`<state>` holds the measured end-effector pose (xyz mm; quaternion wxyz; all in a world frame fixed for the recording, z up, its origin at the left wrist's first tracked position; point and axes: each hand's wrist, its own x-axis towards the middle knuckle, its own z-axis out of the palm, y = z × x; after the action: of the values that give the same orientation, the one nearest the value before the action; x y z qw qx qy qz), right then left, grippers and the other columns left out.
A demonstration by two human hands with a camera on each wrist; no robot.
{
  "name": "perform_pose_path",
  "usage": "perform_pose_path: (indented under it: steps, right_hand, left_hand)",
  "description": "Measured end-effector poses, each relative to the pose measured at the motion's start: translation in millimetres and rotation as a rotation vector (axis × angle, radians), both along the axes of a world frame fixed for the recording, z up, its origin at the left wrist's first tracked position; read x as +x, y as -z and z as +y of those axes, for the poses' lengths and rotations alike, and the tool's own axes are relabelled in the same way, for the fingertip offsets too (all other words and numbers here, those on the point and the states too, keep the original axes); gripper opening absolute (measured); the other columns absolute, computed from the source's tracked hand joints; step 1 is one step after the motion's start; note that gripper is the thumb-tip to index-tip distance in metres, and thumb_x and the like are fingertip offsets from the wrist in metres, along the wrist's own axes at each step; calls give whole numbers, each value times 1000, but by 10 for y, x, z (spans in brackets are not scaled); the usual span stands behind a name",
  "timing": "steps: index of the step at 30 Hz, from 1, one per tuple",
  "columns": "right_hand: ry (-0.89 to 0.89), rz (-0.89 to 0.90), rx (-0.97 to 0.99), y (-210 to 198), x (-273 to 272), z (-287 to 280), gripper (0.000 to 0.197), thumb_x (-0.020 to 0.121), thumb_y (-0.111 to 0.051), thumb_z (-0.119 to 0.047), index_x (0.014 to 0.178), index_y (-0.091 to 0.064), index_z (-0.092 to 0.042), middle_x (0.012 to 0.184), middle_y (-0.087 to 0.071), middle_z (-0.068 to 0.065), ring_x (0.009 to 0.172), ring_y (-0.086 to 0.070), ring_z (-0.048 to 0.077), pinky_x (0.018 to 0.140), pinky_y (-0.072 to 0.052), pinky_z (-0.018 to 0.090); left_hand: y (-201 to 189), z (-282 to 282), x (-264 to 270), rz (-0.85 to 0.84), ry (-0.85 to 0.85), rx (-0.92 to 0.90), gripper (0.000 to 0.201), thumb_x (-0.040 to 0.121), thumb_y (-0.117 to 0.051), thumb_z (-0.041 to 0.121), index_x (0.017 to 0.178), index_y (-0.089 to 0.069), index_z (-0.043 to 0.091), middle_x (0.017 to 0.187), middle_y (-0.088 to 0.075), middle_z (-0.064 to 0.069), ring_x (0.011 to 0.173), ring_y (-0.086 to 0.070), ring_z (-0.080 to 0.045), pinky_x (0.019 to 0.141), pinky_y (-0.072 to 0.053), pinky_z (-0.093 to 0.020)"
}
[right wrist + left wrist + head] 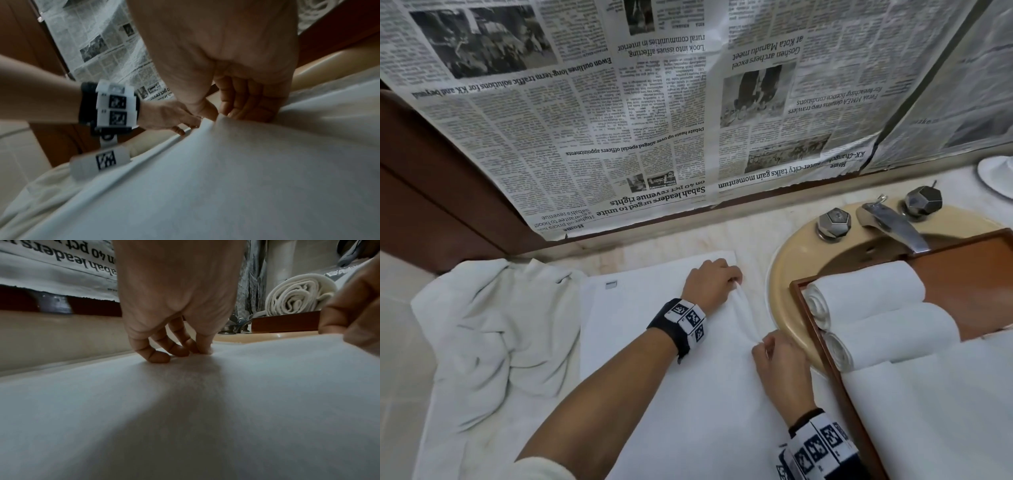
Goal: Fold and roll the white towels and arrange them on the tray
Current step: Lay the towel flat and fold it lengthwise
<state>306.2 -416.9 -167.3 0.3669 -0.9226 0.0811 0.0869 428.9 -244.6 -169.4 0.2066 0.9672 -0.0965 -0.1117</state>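
Left hand (711,281) and right hand (780,366) pinching towel (661,359) ridge between them; tray (822,335) rightward, holding two rolls (873,308).

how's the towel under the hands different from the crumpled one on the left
The towel under the hands lies spread flat and smooth on the counter; the crumpled towel sits bunched in loose folds. The left hand and right hand each pinch the flat towel's right edge, lifting a ridge; nobody touches the crumpled towel. Both are white, and neither is rolled or on the tray yet.

Tray (825,346) (and sink (787,267)) rightward
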Motion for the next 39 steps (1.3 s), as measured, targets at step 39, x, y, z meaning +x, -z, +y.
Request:
perform_pose_path:
  steps: [39]
  right_hand:
    - [-644, 91, -160, -390, -789, 2152, 10, 95, -45, -12, 87, -39, -12, 85, -51, 7, 73, -48, 24, 45, -19, 25]
  left_hand:
    - [-9, 2121, -1459, -143, -723, -483, 25, 88, -59, 2, 90, -74, 22, 89, -73, 11, 83, -67, -6, 86, -54, -27]
